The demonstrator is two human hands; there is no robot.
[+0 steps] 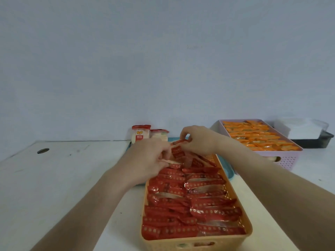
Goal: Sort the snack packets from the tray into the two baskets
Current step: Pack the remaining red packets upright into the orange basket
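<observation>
An orange basket (233,239) in front of me is packed with rows of red snack packets (190,205). Both hands meet over its far end. My left hand (146,160) and my right hand (197,140) pinch one red packet (178,150) between them, just above the far rows. A pink basket (288,160) at the right rear holds rows of orange packets (253,136). The teal tray (227,166) lies under and behind the orange basket, mostly hidden. Two red-and-white packets (141,134) stand at its far end.
The white table (63,178) has a round cable hole (43,150) at the left rear. A dark tray with a white container (306,132) sits behind the pink basket. A pale wall closes the back.
</observation>
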